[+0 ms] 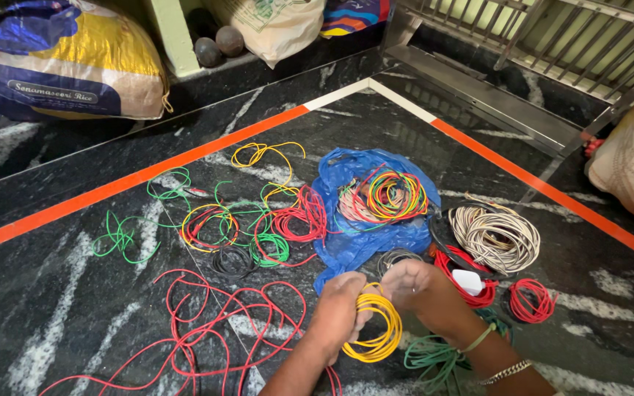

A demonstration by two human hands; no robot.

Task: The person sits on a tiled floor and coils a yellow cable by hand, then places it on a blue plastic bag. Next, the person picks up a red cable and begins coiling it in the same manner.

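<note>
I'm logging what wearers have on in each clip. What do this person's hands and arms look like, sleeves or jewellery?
Both forearms are bare, with no sleeves in view. The left hand wears nothing that shows. The right hand has two things on the wrist and forearm: a thin yellow-green band and, further up the arm, a silver chain bracelet. No gloves, no rings visible.

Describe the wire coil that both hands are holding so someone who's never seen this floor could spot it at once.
Start at the blue plastic bag in the middle of the dark stone floor and drop straight toward the camera. There the left hand and right hand grip a yellow wire coil. It is the only all-yellow neat ring, lifted in hand; loose red wire sprawls beside it.
</note>
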